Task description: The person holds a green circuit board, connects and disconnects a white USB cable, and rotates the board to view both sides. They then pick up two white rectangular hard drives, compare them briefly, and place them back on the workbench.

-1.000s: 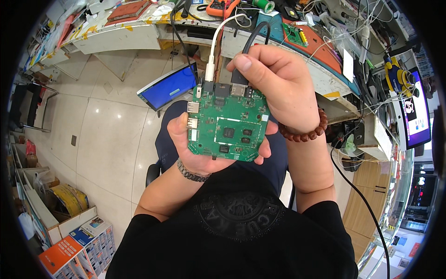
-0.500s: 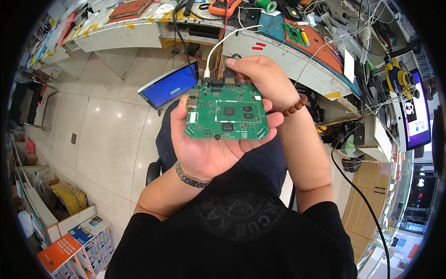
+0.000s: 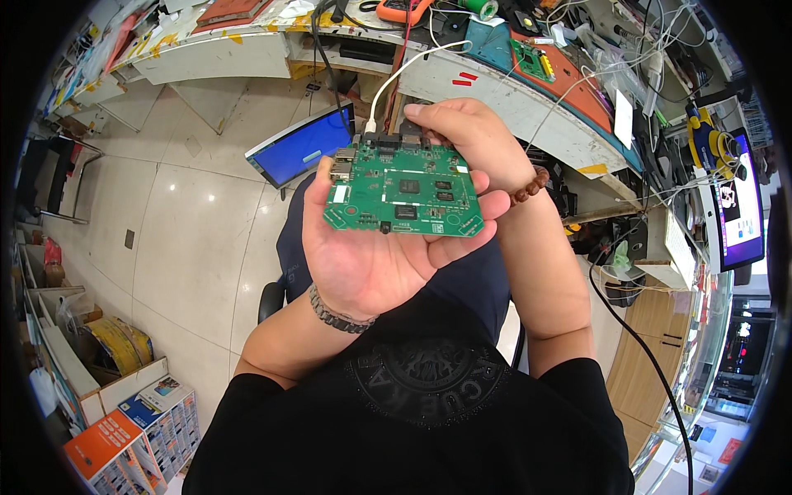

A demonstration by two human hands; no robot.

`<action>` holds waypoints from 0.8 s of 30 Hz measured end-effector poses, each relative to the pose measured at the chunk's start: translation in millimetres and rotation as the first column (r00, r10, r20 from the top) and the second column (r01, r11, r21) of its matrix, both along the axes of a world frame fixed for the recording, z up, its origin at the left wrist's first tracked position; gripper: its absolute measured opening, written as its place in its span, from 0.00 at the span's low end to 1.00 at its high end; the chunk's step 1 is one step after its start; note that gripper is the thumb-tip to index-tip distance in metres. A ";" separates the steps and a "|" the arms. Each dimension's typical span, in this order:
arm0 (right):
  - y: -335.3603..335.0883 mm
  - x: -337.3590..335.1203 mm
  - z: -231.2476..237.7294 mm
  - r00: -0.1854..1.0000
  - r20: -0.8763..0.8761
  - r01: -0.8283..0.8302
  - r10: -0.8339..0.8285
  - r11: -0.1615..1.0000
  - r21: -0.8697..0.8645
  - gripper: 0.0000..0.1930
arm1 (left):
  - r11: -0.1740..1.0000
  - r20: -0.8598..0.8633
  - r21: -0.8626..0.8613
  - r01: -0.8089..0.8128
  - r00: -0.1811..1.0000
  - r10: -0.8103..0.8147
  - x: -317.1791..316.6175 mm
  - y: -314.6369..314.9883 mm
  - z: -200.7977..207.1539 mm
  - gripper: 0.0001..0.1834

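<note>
A green circuit board (image 3: 371, 198) with black chips and metal ports lies face up, tilted, across the fingers of my left hand (image 3: 363, 268). My left thumb and fingers grip its two side edges. A white cable (image 3: 381, 95) is plugged into the board's far edge. Beside it my right hand (image 3: 474, 136) pinches a dark cable plug (image 3: 410, 128) at a metal port on that same edge. The fingers under the plug are mostly hidden, and I cannot tell whether it is fully seated.
Beyond the board, a screen (image 3: 301, 148) showing blue leans below the worktable (image 3: 223, 54). On the table are an orange multimeter (image 3: 403, 8), another small green board (image 3: 532, 60) and tangled cables. At right stands a monitor (image 3: 738, 198); boxes (image 3: 136, 441) are at lower left.
The board's near edge has tipped up and away a little, so its face looks more foreshortened. Both hands keep their holds on the board and the plug.
</note>
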State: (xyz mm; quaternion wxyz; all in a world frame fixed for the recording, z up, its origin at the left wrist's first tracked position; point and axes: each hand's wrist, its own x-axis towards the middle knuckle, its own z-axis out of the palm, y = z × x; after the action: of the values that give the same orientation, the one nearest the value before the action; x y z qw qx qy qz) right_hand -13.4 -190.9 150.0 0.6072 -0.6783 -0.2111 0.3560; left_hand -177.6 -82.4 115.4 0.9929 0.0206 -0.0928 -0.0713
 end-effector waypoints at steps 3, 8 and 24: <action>0.8 -0.5 -0.4 1.000 0.024 0.007 -0.007 1.000 -0.014 0.20 | 1.000 0.011 0.001 -0.014 1.000 0.014 -0.3 -0.5 0.0 0.54; 0.5 0.2 -1.6 0.999 0.051 0.004 -0.003 1.000 -0.021 0.21 | 1.000 0.013 -0.017 -0.008 1.000 0.008 -0.6 -0.5 0.2 0.55; -0.4 -5.1 -12.1 0.999 -0.006 0.047 -0.047 0.999 0.009 0.19 | 0.996 0.073 0.085 -0.019 0.997 0.013 6.2 -6.5 -10.5 0.52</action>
State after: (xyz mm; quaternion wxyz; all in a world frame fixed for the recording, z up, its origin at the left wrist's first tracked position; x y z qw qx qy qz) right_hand -18.5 -191.2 137.9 0.6192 -0.6791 -0.1948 0.3426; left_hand -171.4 -88.9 104.9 0.9876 0.0666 -0.1254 -0.0664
